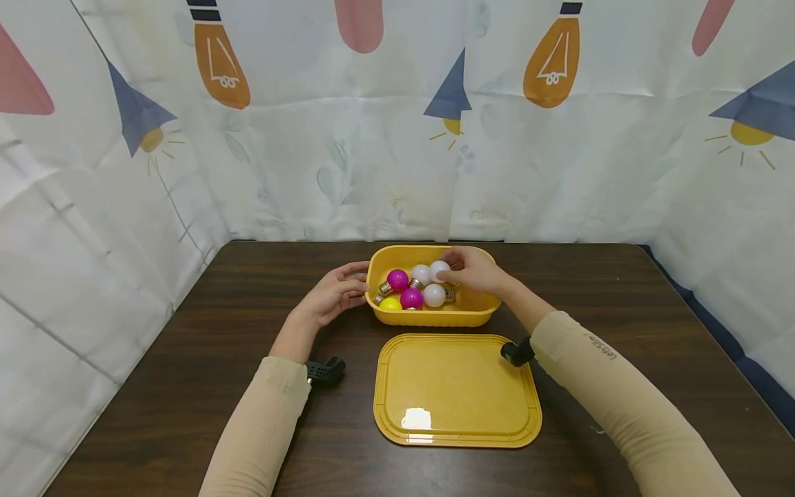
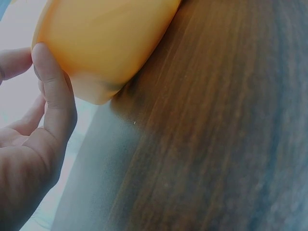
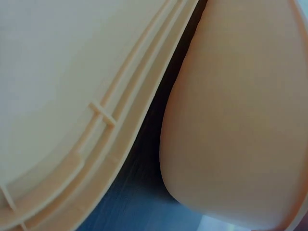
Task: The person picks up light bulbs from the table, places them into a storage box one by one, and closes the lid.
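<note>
A yellow plastic bin [image 1: 435, 319] holds several small round light bulbs. Among them are a magenta bulb [image 1: 397, 279], a second magenta bulb [image 1: 412, 298], a yellow bulb [image 1: 390, 304] and a white bulb [image 1: 434, 295]. Inside the bin's right part, my right hand [image 1: 475, 269] pinches another white bulb [image 1: 439, 270] between thumb and fingers. My left hand [image 1: 335, 291] touches the bin's left end from outside, fingers fairly straight. In the left wrist view its thumb [image 2: 48, 67] lies against the bin wall [image 2: 106, 43]. The right wrist view shows the bin's outer wall [image 3: 236, 115], without the hand.
A flat yellow lid [image 1: 456, 390] with a ridged rim lies just in front of the bin, under my right wrist. Both stand on a dark wooden table [image 1: 279, 276]. A white printed curtain [image 1: 385, 152] hangs behind and along the sides.
</note>
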### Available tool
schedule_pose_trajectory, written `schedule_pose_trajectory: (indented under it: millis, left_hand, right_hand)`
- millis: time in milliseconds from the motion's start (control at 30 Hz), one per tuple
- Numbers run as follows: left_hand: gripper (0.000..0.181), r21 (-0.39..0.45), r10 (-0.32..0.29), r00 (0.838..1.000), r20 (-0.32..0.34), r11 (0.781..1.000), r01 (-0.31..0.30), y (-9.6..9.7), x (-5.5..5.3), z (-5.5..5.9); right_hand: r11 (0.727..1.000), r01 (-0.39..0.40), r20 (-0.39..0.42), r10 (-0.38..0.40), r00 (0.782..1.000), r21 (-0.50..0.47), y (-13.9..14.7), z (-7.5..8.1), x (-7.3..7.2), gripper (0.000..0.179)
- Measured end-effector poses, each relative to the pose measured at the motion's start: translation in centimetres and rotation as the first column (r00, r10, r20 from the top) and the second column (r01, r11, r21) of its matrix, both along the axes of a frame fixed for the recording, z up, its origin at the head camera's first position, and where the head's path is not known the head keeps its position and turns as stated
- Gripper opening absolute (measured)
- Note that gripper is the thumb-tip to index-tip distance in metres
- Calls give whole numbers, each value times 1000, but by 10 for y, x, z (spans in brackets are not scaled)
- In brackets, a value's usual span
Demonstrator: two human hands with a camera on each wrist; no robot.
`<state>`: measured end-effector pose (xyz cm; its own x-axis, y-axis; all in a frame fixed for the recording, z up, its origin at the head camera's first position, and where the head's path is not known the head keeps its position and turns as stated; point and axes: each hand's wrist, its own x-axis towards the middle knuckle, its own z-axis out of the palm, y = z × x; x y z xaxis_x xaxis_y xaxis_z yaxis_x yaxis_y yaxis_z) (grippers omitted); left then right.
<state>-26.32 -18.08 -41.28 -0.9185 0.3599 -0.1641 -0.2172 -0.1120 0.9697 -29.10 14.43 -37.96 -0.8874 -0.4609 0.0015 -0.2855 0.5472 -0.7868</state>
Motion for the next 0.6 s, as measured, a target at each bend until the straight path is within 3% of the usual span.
schedule_pose_trajectory:
  millis: [600]
  left_hand:
    - [61,6,-12,1000,-3,1000,12,-1,-2,-1]
  right_hand:
    - [998,4,32,-6,999,56,-5,-6,-4,37]
